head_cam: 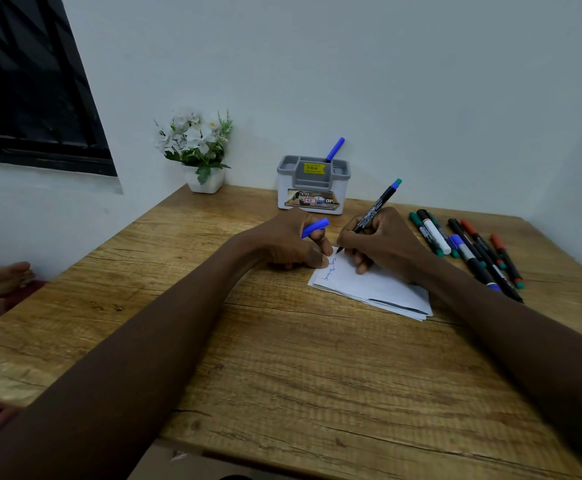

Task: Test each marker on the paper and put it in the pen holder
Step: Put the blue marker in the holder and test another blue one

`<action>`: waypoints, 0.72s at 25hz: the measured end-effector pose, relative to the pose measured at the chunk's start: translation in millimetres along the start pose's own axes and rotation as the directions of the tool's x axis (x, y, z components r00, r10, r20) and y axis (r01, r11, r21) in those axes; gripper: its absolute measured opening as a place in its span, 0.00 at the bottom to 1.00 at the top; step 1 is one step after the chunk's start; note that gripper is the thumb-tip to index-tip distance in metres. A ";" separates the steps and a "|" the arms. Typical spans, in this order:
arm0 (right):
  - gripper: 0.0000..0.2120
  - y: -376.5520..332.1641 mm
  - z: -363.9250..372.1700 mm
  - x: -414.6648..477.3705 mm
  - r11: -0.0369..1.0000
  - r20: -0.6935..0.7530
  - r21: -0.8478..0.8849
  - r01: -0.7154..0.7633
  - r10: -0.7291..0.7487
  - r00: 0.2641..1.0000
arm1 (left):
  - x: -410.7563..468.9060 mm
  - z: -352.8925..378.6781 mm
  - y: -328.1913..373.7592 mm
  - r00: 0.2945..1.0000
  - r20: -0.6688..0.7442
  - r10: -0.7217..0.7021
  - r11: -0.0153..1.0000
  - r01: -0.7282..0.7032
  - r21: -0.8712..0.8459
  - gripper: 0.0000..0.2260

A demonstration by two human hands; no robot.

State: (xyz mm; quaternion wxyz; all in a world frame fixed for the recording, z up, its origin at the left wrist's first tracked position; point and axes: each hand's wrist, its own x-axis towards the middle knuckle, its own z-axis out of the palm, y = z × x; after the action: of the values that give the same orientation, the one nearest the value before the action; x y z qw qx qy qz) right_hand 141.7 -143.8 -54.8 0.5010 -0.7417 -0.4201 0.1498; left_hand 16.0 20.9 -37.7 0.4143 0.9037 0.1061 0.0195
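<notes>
My right hand (383,242) grips a black marker (374,211) with a blue and green end, its tip touching the top left corner of the folded white paper (376,289). A few blue scribbles mark the paper's left edge. My left hand (293,242) rests on that edge and holds a blue cap (315,227). The grey and white pen holder (312,185) stands at the back of the table with one blue marker (334,149) upright in it. Several more markers (469,249) lie in a row on the right.
A small white pot of white artificial flowers (197,150) stands at the table's back left corner by the wall. The wooden table (282,358) ends on the left, where someone's bare foot (2,282) shows. A dark window (30,81) is at upper left.
</notes>
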 end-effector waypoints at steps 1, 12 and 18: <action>0.08 0.9 0.1 0.9 1.000 -0.006 0.005 -0.004 0.004 1.000 | -0.3 -0.2 0.3 1.000 -0.003 -0.001 1.000 0.001 0.005 0.12; 0.10 -4.3 -1.3 -1.2 0.947 -0.004 0.322 -0.014 0.016 1.000 | 1.5 7.4 -2.0 0.984 -0.179 -0.018 0.994 -0.002 -0.111 0.22; 0.03 -3.7 -3.9 -0.2 0.885 -0.022 0.465 -0.012 0.025 0.999 | -1.5 12.1 -4.9 0.962 -0.272 0.022 0.989 -0.061 -0.134 0.09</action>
State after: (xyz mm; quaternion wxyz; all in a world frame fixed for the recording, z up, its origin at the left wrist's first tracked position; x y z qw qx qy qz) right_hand 142.3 -145.9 -49.8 0.6682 -0.6061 -0.3580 0.2408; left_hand 15.2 14.7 -49.3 0.4584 0.8631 0.1409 0.1584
